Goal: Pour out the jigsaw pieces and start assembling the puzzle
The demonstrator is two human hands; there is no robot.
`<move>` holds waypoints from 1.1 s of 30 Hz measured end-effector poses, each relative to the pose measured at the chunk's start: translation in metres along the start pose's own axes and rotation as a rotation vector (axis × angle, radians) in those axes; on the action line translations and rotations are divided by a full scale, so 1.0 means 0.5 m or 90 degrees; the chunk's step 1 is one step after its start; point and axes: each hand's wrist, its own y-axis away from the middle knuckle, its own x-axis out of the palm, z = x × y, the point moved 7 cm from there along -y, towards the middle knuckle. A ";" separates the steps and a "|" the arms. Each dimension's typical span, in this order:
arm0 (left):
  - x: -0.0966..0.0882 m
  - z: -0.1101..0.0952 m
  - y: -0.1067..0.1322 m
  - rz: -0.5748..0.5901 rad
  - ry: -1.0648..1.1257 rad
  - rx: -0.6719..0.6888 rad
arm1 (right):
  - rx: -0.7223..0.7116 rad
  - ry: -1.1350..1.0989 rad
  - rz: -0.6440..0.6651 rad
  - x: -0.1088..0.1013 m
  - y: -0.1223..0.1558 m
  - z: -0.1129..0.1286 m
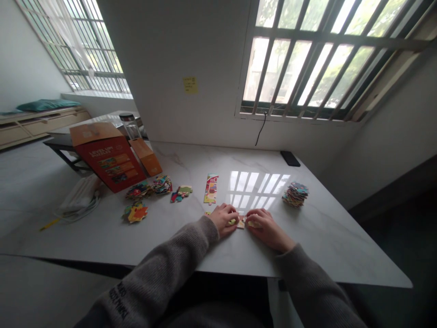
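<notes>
My left hand (223, 220) and my right hand (266, 228) rest close together near the table's front edge. Their fingers curl down over jigsaw puzzle pieces (241, 222) lying flat on the tabletop, and a small part shows between the hands. Fingers cover most of these pieces, so how they join is hidden. A corner of another yellow piece (207, 212) peeks out left of my left hand. Just beyond it lies a joined pink and yellow strip of puzzle (211, 189). To my right stands an uneven stack of puzzle pieces (295, 194).
On the left are piles of puzzle pieces (163, 184), a few loose pieces (181, 193) and an orange-yellow heap (135, 212). Behind them stand a red puzzle box (112, 159) and a small orange box (147, 157). A black phone (290, 158) lies at the far right of the marble-patterned table (341, 246).
</notes>
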 end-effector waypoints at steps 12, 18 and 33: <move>0.003 -0.014 -0.002 -0.006 -0.046 -0.021 | 0.030 0.006 -0.020 0.009 0.000 -0.005; -0.002 -0.028 -0.002 -0.002 -0.073 -0.017 | 0.018 0.012 -0.006 0.008 0.000 0.003; -0.006 -0.035 -0.003 0.016 -0.095 -0.008 | 0.060 0.042 -0.036 0.022 -0.004 -0.007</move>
